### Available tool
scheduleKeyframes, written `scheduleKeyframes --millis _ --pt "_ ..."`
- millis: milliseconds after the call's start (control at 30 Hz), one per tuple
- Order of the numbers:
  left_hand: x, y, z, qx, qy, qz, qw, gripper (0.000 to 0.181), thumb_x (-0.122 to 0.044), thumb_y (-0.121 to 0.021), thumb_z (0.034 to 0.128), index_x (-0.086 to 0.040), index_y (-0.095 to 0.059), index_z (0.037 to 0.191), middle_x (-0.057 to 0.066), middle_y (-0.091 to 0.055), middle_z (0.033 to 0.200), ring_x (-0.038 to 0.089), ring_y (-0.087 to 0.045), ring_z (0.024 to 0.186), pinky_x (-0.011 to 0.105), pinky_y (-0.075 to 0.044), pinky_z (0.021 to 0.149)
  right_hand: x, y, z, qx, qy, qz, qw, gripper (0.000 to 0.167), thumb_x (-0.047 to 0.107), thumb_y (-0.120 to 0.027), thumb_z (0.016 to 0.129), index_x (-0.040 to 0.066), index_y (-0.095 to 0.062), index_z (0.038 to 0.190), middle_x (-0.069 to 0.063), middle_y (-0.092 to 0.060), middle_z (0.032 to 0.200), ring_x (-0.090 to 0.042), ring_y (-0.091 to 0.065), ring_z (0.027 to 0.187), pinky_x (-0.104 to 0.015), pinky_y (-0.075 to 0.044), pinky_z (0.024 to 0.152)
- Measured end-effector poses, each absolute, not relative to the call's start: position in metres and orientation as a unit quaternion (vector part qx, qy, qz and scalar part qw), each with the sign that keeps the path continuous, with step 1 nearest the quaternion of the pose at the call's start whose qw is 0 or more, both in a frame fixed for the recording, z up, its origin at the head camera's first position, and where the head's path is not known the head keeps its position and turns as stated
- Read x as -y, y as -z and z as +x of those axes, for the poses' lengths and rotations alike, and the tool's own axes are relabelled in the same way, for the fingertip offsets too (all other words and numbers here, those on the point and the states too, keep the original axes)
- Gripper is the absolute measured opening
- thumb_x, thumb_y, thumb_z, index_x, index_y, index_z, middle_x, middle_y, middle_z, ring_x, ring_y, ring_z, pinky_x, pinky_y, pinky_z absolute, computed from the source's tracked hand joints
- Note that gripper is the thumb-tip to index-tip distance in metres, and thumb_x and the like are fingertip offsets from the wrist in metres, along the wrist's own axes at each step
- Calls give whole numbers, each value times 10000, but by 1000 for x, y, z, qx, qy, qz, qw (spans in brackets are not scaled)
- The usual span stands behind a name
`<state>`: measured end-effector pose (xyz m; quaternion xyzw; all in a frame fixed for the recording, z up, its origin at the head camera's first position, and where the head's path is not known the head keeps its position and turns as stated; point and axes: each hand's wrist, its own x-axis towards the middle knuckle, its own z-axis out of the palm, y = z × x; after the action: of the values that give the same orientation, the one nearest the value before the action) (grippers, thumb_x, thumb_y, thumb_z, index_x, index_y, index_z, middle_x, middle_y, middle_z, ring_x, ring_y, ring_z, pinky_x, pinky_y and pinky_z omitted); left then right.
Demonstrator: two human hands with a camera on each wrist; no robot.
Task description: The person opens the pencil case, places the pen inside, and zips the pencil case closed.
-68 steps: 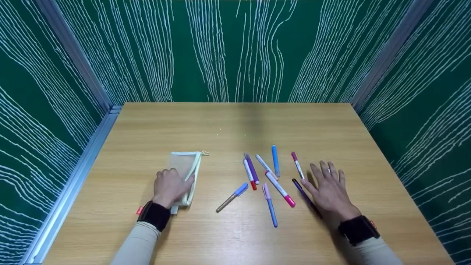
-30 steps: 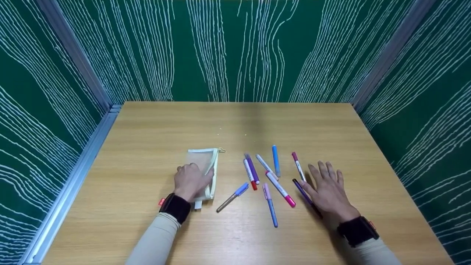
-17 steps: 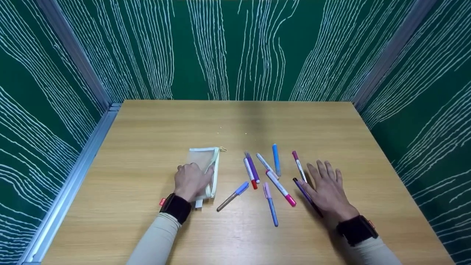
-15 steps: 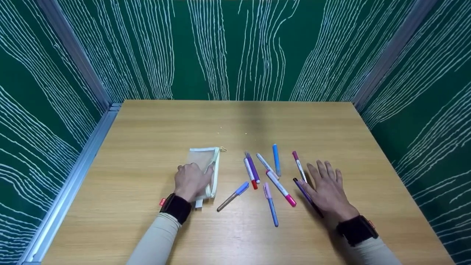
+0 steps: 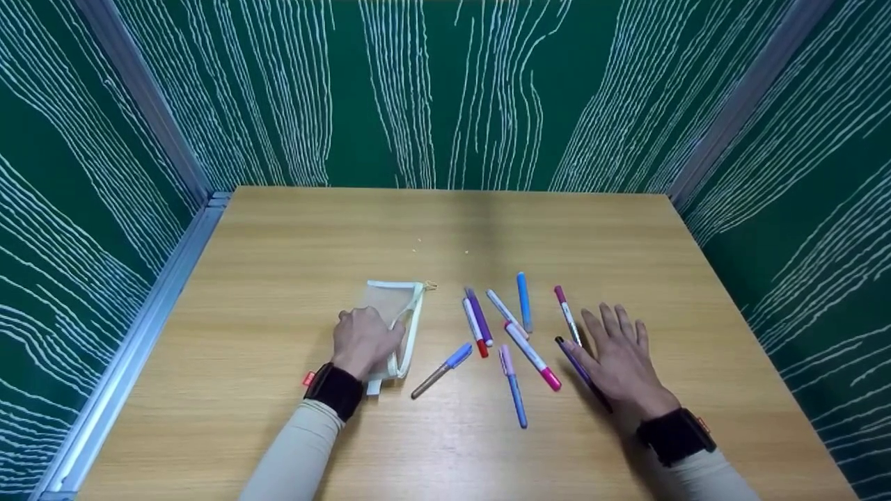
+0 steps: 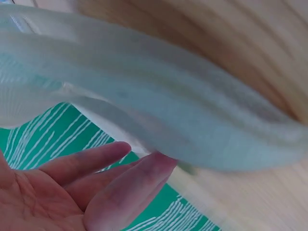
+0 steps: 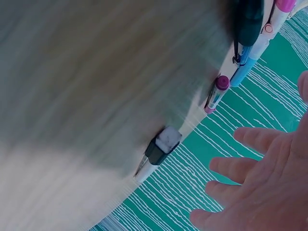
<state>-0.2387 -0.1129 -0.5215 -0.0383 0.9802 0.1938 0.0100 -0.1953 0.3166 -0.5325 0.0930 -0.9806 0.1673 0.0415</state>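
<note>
Head view shows a mesh pouch with pale edging on a wooden table, the left hand over its near part, thumb at the pouch's right side. Left wrist view shows that hand's fingers loosely extended, one fingertip against the pouch; whether the mesh is pinched I cannot tell. Just right of the pouch lies a blue-capped pen. Farther right of the pouch lie a purple pen with a red-capped marker alongside, a pale marker, a pink-capped marker, a blue marker and a lilac-capped pen, the last reaching nearer the person than the pouch. Well right of the pouch, the right hand is spread with nearly straight fingers and grips nothing, its thumb at a dark pen, contact unclear; a magenta-capped marker lies just beyond that thumb, well apart from the pouch
</note>
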Motion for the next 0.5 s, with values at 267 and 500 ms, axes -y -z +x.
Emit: scheduleKeyframes --millis 267,500 --pt "115 523 -238 -976 -212 -29 -30 540 -407 -447 1012 -65 -574 614 211 -676 825 393 -630 839 511 -524 690 -314 534 -195 979 -169 101 60 746 545 -534 1022 31 -397 1545 -323 -251 1608 -521 -109 1509 -715 -3 1149" --pt "115 524 -238 -976 -211 -23 -40 562 -372 -375 1033 -60 -561 604 229 -694 851 402 -637 826 515 -530 702 -312 534 -194 979 -167 100 58 750 561 -514 1026 33 -396 1545 -321 -249 1609 -523 -111 1508 -711 2 1152"
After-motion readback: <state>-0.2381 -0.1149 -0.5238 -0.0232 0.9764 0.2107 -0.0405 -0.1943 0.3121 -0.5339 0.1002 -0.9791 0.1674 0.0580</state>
